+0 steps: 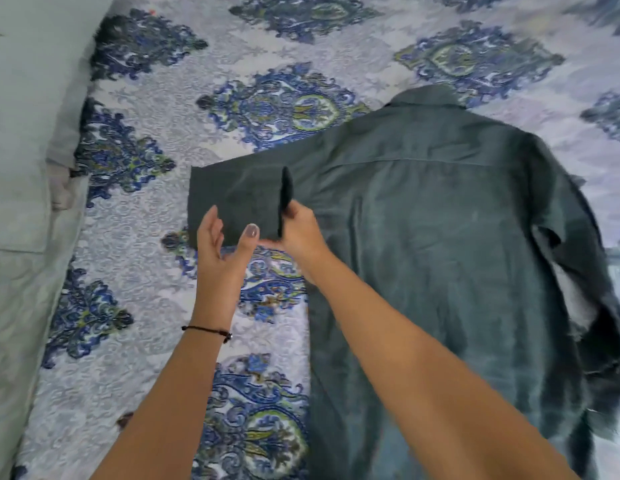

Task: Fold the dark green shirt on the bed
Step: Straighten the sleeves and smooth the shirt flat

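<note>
The dark green shirt (436,244) lies back up on the patterned bedspread (156,209), collar toward the far side. Its left sleeve (232,199) stretches out to the left, folded over on itself. My right hand (298,233) pinches the sleeve's cuff end, which stands up as a thin dark edge above my fingers. My left hand (225,244) hovers open at the sleeve's near edge, fingers spread, thumb just over the fabric. The right sleeve (585,306) lies crumpled along the shirt's right side.
A pale green pillow or bolster (24,168) runs along the left edge of the bed. The bedspread with blue ornaments extends beyond the shirt on the far side and to the left.
</note>
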